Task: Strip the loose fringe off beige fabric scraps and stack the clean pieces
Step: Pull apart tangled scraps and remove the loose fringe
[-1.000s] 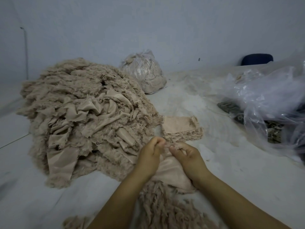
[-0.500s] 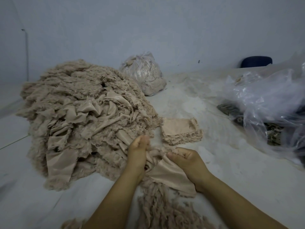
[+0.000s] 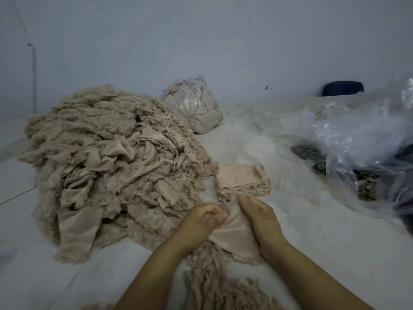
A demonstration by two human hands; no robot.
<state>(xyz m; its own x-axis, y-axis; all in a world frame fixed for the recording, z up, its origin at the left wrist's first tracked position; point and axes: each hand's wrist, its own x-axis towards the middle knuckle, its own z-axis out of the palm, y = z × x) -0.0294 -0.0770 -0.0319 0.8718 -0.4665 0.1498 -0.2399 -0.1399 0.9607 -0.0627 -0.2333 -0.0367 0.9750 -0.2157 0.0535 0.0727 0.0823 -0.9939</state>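
both hands pinch one smooth beige scrap [image 3: 234,233]: left hand [image 3: 201,222] at its frayed edge, right hand [image 3: 261,222] beside; fringe [image 3: 207,276] hangs below the grip.

The beige scrap [image 3: 234,229] lies partly hidden under both hands: the left hand [image 3: 201,222] covers its left edge and the right hand [image 3: 260,222] its right side, so how either hand's fingertips meet the cloth cannot be told. Below the scrap, the heap of stripped fringe [image 3: 214,285] is cut off by the bottom edge. Just beyond the scrap, the stack of clean pieces [image 3: 242,179] shows only its top piece clearly. Far right of the scrap, the clear plastic bag [image 3: 362,139] veils dark contents too blurred to name and runs off the right edge. The dark blue object [image 3: 343,88] behind it is half hidden.
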